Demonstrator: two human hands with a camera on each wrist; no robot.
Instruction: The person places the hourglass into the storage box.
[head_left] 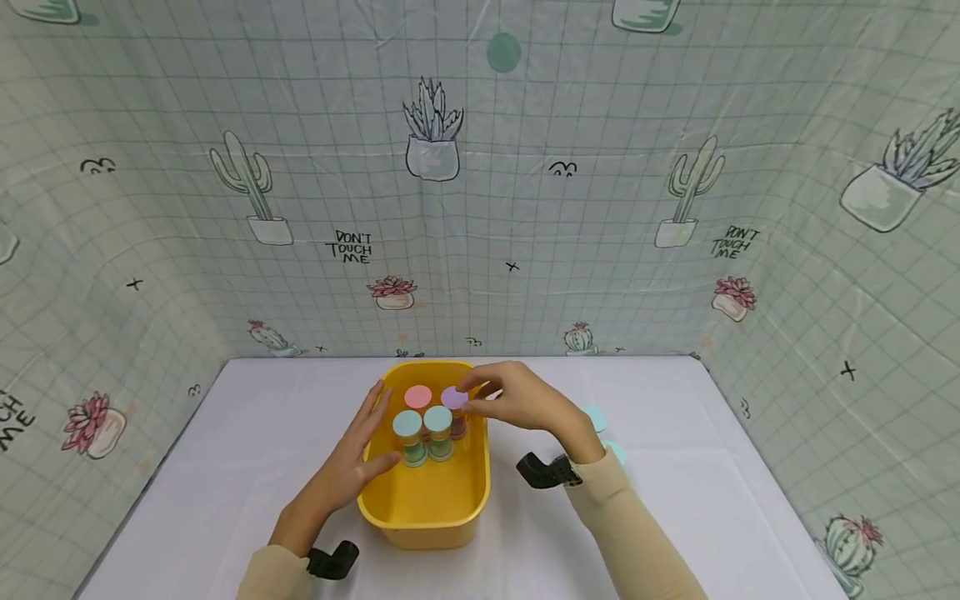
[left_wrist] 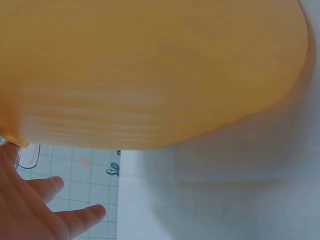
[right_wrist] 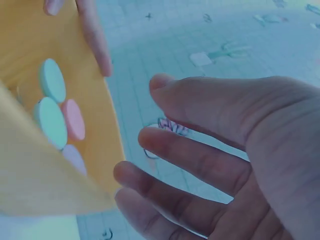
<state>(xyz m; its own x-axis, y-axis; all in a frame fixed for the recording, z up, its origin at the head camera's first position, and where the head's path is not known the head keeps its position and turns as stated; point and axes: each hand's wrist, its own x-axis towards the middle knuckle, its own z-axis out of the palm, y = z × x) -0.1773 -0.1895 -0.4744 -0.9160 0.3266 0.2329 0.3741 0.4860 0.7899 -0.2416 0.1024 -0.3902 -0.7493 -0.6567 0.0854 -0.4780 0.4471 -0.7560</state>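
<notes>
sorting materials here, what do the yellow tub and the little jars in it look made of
Yellow rectangular tub: likely moulded plastic, with a smooth, slightly glossy wall and rounded rim. Small round jars: seemingly clear plastic or glass bodies, matte pastel caps; cannot tell further.

The right hand (head_left: 525, 402) covers the far right corner of the yellow tub (head_left: 420, 508) and part of the purple-lidded jar (head_left: 453, 400), so contact between fingers and lid cannot be judged. Two pale green lids (head_left: 600, 421) on the table are half hidden behind the right wrist. The jars' bodies are too small to read. In the left wrist view the tub wall (left_wrist: 150, 70) fills the frame as an orange blur, and the left hand (left_wrist: 35, 210) is cut by the lower left edge. In the right wrist view the right hand's fingers (right_wrist: 200, 165) run off the frame, and the near tub wall (right_wrist: 40, 185) is out of focus.
</notes>
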